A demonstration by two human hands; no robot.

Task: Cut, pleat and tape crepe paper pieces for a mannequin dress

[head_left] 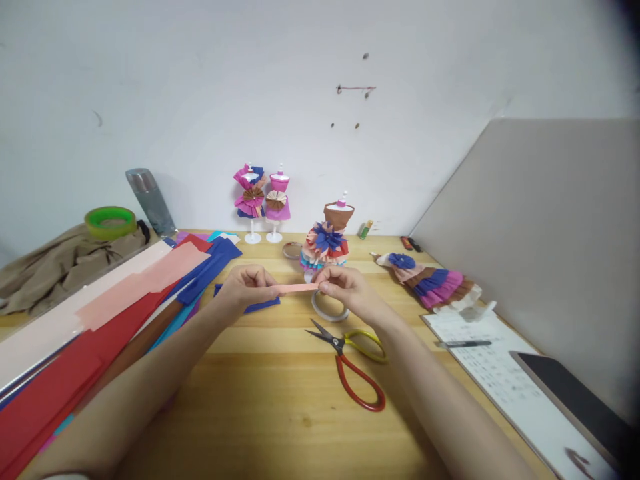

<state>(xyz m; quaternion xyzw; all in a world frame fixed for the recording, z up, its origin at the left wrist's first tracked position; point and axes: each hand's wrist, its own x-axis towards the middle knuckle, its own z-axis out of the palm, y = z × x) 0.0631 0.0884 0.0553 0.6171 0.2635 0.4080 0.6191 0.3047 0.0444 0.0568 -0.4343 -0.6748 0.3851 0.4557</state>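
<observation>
A narrow strip of peach crepe paper (299, 289) is stretched level between my two hands above the table. My left hand (250, 287) pinches its left end, and my right hand (345, 287) pinches the right end. Just below the right hand lies a white roll of tape (330, 316), partly hidden. Scissors (340, 343) with one yellow and one red handle rest nearer to me, blades slightly apart. Behind the hands stands a small dress form (327, 233) in a brown top and ruffled paper skirt. A folded blue paper piece (263, 305) lies beneath the left hand.
Long coloured paper sheets (140, 293) cover the table's left side. Two small dressed forms (277, 200) and a flask (150, 200) stand by the wall. A green tape roll (110, 223) sits on brown cloth. At right are a paper dress (435, 283), a written sheet (480, 373) and a phone (565, 393).
</observation>
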